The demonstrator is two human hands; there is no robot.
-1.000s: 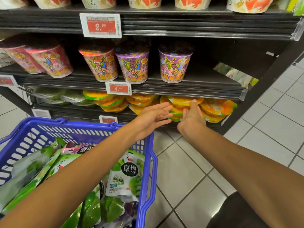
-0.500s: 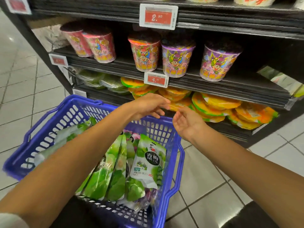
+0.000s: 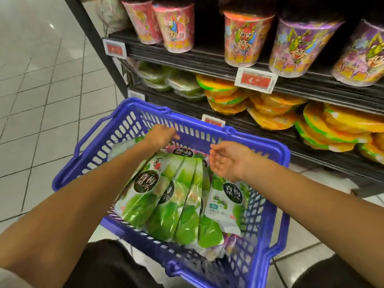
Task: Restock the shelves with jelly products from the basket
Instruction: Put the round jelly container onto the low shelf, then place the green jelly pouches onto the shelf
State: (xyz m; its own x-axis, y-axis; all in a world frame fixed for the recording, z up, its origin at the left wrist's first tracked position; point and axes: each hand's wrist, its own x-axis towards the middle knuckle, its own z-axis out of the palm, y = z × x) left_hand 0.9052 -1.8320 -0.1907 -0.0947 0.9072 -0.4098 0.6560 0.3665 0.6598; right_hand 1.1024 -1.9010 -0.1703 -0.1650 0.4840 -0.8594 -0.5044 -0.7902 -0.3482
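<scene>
Left of the blue basket [image 3: 104,154] there is only tiled floor [image 3: 31,100]. The basket sits close against the shelving, probably so that stock travels a short way. The hands are apart over the basket. The left hand [image 3: 160,136] reaches down at the basket's far end, its fingers curled toward the pouch tops, but blur hides whether it grips one. The green jelly pouches [image 3: 162,204] lie inside the basket, overlapped like tiles with their tops toward the far end, which makes them easy to peel off one by one. The right hand [image 3: 228,163] hovers palm-up above the basket's right half, fingers loose and holding nothing, likely ready to take a pouch. Just under it lies a whiter pouch [image 3: 226,200]. Beyond the basket's far rim, green packs [image 3: 178,86] sit on the lower shelf, and right of them are crowded orange packs [image 3: 270,113]. The cartoon cups [image 3: 247,38] stand on the shelf above. That upper shelf and the basket's rim look set to narrow the way in.
</scene>
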